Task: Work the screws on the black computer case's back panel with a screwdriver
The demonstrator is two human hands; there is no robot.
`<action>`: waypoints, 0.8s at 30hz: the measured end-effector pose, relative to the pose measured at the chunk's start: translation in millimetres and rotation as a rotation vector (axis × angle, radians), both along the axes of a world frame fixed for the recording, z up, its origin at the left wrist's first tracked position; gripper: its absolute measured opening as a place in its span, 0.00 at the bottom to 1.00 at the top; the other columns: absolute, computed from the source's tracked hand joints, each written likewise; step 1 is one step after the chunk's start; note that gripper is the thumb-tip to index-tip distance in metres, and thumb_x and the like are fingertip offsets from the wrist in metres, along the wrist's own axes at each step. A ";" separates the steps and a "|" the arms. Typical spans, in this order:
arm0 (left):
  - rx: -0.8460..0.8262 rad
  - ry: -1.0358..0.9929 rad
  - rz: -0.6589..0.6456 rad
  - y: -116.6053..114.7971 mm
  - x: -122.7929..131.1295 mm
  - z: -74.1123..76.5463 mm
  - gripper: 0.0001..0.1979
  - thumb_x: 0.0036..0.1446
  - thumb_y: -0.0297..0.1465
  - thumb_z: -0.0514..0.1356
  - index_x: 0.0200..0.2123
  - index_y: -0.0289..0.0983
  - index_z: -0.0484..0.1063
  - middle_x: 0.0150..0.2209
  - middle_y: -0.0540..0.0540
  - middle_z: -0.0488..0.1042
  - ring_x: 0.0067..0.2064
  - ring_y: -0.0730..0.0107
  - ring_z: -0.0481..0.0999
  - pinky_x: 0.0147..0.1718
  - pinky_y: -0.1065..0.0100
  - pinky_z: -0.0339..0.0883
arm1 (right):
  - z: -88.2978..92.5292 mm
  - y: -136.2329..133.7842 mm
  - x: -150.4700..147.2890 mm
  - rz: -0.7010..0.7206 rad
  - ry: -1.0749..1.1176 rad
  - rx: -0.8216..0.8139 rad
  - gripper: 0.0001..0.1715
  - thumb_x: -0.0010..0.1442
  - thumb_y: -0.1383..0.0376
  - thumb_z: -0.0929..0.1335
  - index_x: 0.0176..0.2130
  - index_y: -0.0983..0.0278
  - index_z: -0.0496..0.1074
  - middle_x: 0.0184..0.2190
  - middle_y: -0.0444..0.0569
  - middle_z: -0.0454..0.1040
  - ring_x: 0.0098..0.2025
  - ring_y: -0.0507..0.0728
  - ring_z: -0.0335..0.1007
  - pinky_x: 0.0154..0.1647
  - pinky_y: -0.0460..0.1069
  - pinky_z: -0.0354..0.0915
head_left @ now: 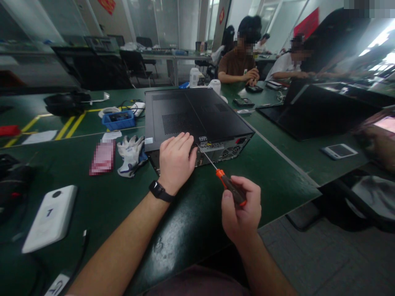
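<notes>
A black desktop computer case lies flat on the green table, its rear panel facing me. My left hand is closed over the rear top edge, fingers bent on the cover and thumb close to the screwdriver's tip. In my right hand is a screwdriver with an orange and dark handle, the fingers wrapped round it. Its thin shaft slants up and left to the rear panel beside my left thumb. The exact point of contact is too small to make out.
Left of the case lie work gloves, a blue bin and a white power bank. To the right are an open laptop and a phone. A co-worker sits across the table.
</notes>
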State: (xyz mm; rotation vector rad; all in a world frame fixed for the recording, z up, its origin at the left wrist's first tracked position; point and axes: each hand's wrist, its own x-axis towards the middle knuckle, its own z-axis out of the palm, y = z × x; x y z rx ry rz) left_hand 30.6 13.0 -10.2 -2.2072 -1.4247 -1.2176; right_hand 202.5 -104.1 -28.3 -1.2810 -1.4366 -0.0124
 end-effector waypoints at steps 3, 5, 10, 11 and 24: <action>0.006 0.005 0.000 0.1 -0.1 0.1 0.15 0.70 0.31 0.60 0.56 0.36 0.78 0.59 0.38 0.81 0.63 0.51 0.79 0.63 0.46 0.66 | -1.5 0.7 0.1 -0.009 0.011 -0.016 0.14 0.67 0.64 0.69 0.52 0.60 0.73 0.38 0.47 0.82 0.30 0.54 0.81 0.31 0.49 0.76; 0.016 0.010 -0.002 0.2 -0.3 0.0 0.15 0.70 0.31 0.60 0.56 0.35 0.78 0.59 0.38 0.81 0.63 0.52 0.79 0.63 0.47 0.67 | -3.4 0.6 0.7 0.013 0.048 -0.056 0.13 0.69 0.63 0.67 0.53 0.60 0.73 0.33 0.45 0.81 0.27 0.52 0.78 0.28 0.47 0.74; 0.014 0.014 -0.004 0.3 -0.5 -0.2 0.15 0.70 0.31 0.60 0.56 0.35 0.77 0.59 0.38 0.81 0.63 0.52 0.79 0.63 0.47 0.66 | -4.2 -0.2 2.3 0.087 0.094 -0.065 0.17 0.69 0.64 0.67 0.57 0.61 0.71 0.35 0.45 0.79 0.29 0.52 0.78 0.29 0.48 0.75; 0.013 0.016 -0.004 0.2 -0.4 -0.2 0.15 0.70 0.30 0.60 0.56 0.35 0.77 0.59 0.37 0.81 0.63 0.52 0.79 0.63 0.47 0.67 | -3.5 0.0 2.3 0.076 0.076 -0.045 0.17 0.68 0.64 0.67 0.56 0.61 0.71 0.38 0.47 0.79 0.32 0.53 0.79 0.32 0.49 0.76; -0.024 -0.006 -0.009 -0.6 -0.3 1.1 0.15 0.70 0.31 0.59 0.56 0.36 0.78 0.59 0.37 0.81 0.64 0.51 0.78 0.64 0.45 0.66 | -3.2 -0.8 1.4 0.010 0.059 -0.061 0.16 0.69 0.62 0.67 0.55 0.60 0.72 0.37 0.46 0.80 0.31 0.54 0.79 0.31 0.49 0.75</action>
